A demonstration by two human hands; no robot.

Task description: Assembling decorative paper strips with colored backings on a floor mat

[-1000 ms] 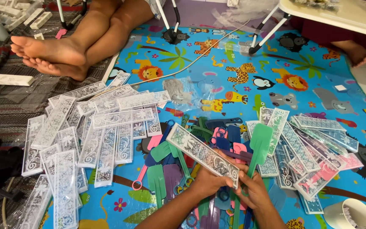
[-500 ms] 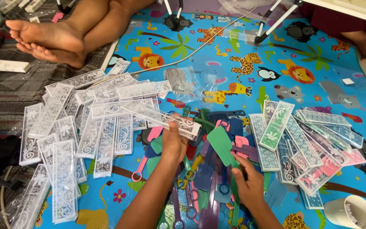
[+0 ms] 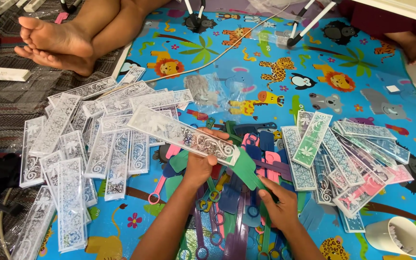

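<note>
Leftward now, our left hand [image 3: 199,166] carries the long clear patterned packet [image 3: 184,136] over the white pile [image 3: 97,139]; we keep it level. Our right hand [image 3: 278,208] pinches a green plastic comb [image 3: 246,169].

Packet pile [image 3: 73,159] lies left of the combs [image 3: 239,212] (mid-mat), patterned packets [image 3: 343,163] right, cup [image 3: 395,236] nearest.

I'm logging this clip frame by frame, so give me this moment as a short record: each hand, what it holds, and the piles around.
left hand: holds a long clear patterned packet, tilted
right hand: grips a green plastic fan
between the hands: heap of coloured plastic fans
left pile: clear white-patterned packets
right pile: filled packets in blue, green, pink
floor: animal-print play mat
lower right: white cup
</note>
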